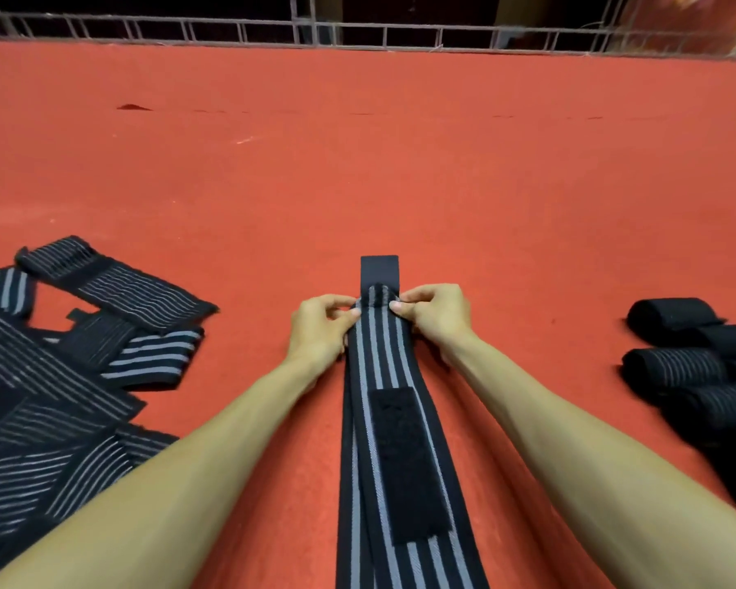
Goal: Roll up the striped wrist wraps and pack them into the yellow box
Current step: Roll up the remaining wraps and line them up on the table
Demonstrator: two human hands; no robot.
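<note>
Striped elastic wrist wrap, flat, ribbed.

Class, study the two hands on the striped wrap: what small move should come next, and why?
Probably roll the small curl one turn toward the person. The left hand and right hand pinch the striped wrap at its far end, where that curl shows; the rest lies flat.

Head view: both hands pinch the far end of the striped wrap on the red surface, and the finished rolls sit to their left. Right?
Not quite. The head view shows the finished rolls to the right of the hands; the flat wraps lie on the left. The rest holds: the left hand and right hand both pinch the far end of the striped wrap on the red surface.
</note>
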